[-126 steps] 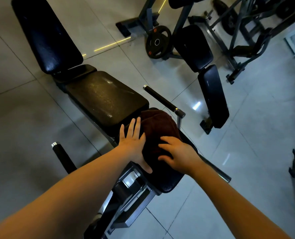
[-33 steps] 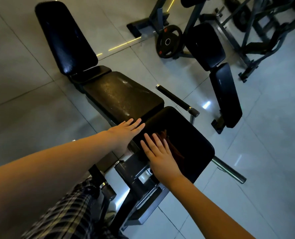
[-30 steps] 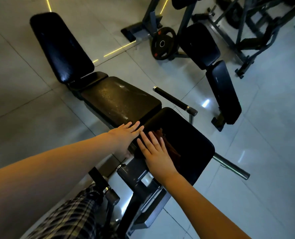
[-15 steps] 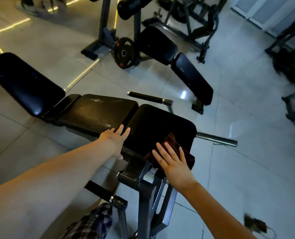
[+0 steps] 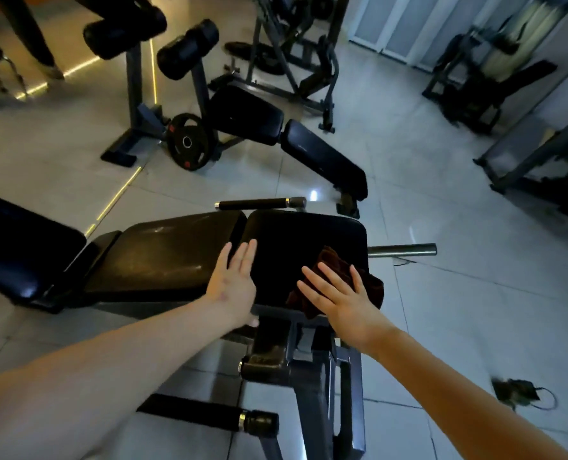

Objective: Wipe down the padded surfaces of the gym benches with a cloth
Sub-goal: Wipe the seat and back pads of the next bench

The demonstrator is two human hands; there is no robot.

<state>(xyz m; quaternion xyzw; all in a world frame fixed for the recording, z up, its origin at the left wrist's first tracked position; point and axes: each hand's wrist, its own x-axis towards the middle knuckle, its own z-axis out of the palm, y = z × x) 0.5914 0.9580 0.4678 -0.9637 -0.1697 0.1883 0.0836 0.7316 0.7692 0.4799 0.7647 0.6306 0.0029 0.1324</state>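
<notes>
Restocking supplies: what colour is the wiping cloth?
Dark reddish-brown cloth, under the right hand; seen in the head view.

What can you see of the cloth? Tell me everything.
The cloth is a dark reddish-brown, soft, towel-like rag, bunched and creased. It lies on the near right corner of the black seat pad, its edge hanging over the pad's rim. The right hand presses on it with straight, spread fingers, covering its middle.

The cloth (image 5: pixel 330 257) lies at the bench's (image 5: pixel 292 239) near right corner under the right grip (image 5: pixel 340 302), left grip (image 5: pixel 234 283) to its left.
</notes>
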